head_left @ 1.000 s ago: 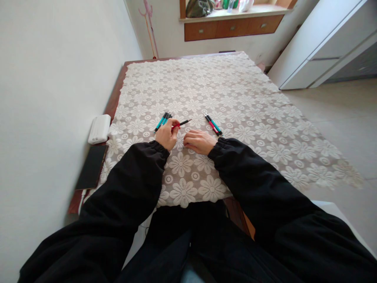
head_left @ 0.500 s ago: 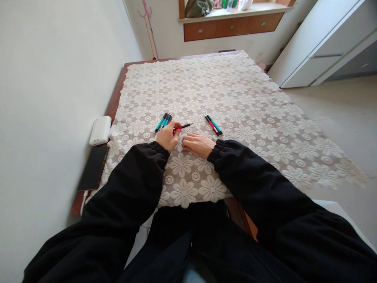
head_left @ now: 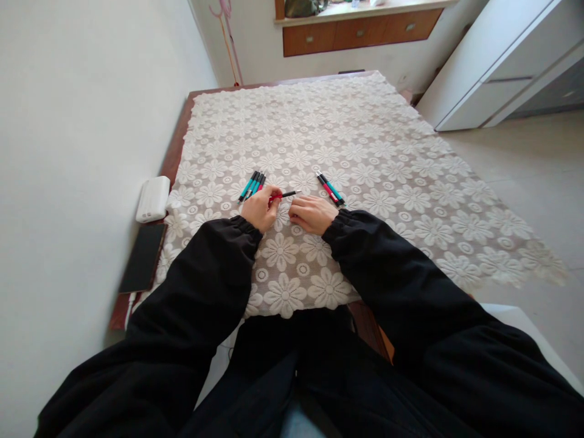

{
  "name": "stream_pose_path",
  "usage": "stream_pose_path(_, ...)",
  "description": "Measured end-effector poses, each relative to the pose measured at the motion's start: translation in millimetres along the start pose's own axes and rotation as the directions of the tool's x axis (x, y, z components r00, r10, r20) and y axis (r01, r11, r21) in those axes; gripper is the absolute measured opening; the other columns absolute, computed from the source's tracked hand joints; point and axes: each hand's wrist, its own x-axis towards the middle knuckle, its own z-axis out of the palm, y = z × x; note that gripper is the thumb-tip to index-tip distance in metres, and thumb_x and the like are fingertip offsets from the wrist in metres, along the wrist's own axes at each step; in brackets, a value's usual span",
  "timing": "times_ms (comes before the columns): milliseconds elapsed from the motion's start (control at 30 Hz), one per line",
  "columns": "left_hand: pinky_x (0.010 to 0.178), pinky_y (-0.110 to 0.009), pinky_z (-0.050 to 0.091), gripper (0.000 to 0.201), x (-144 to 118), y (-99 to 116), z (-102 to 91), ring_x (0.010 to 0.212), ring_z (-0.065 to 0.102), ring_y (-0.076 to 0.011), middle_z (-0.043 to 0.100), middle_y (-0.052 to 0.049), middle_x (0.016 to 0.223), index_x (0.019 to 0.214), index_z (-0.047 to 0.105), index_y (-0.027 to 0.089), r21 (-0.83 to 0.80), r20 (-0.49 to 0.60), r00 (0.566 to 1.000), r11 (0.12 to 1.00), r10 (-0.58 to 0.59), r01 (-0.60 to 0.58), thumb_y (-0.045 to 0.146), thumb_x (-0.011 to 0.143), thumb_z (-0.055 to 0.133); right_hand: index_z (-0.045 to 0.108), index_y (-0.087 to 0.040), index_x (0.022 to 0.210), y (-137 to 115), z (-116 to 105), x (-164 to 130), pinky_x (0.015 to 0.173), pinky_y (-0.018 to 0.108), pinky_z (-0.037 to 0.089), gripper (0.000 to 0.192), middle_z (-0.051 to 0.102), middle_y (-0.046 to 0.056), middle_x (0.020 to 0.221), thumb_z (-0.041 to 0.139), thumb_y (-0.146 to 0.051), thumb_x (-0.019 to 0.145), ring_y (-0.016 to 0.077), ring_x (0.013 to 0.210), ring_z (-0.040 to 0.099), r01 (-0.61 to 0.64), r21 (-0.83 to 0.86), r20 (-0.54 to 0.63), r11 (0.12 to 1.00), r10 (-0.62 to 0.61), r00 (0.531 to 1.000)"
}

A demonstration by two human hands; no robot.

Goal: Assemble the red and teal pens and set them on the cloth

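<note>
Left hand [head_left: 258,209] pinches a red-and-black pen [head_left: 289,194], its tip pointing rightward, just beyond the right hand [head_left: 314,214]. Right hand: fingers curled low over lace cloth [head_left: 283,252]; any grip, cannot tell. Pen row [head_left: 248,186] just beyond left hand; pen pair [head_left: 327,190] beyond right.

Both arms reach forward; left hand [head_left: 260,208] makes a pinch, right hand [head_left: 314,214] lies curled, palm downward.

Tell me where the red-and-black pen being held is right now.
Near the middle of the head view, the held pen is in the left hand, its black end just beyond the right hand.
</note>
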Motion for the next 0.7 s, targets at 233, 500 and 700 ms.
stream_pose_path(233, 0.078, -0.032, 0.052, 0.02, 0.0, -1.5, 1.0, 0.082, 0.068, -0.0193, 0.075, -0.005, 0.103, 0.111, 0.066, 0.022, -0.02, -0.004, 0.999, 0.999, 0.034, -0.035, 0.025, 0.094, 0.057, 0.067, -0.022, 0.086, 6.1, -14.7, -6.0, 0.077, 0.034, 0.042, 0.027, 0.061, 0.005, 0.08, 0.053, -0.039, 0.102, 0.0201, 0.079, 0.054, -0.168, 0.124, -0.255, 0.978, 0.195, 0.947)
stream_pose_path(500, 0.086, -0.031, 0.055, 0.018, -0.1, -8.1, 7.3, 0.093, 0.07, -0.0181, 0.075, -0.006, 0.106, 0.11, 0.065, 0.02, -0.165, 0.058, 0.981, 0.971, 0.183, -0.171, 0.027, 0.095, 0.059, 0.066, -0.022, 0.085, 12.9, -7.6, -3.8, 0.084, 0.038, 0.044, 0.034, 0.063, 0.008, 0.087, 0.049, -0.043, 0.104, 0.0232, 0.089, 0.056, -0.251, 0.171, -0.253, 0.953, 0.289, 0.924)
stream_pose_path(700, 0.083, -0.031, 0.053, 0.019, -0.8, -7.1, 7.0, 0.089, 0.07, -0.0188, 0.076, -0.006, 0.097, 0.106, 0.068, 0.019, -0.174, 0.044, 0.983, 0.971, 0.176, -0.166, 0.032, 0.096, 0.058, 0.065, -0.021, 0.086, 14.3, -6.4, -3.3, 0.081, 0.037, 0.042, 0.025, 0.064, 0.008, 0.086, 0.052, -0.036, 0.101, 0.0231, 0.086, 0.056, -0.229, 0.176, -0.229, 0.958, 0.266, 0.936)
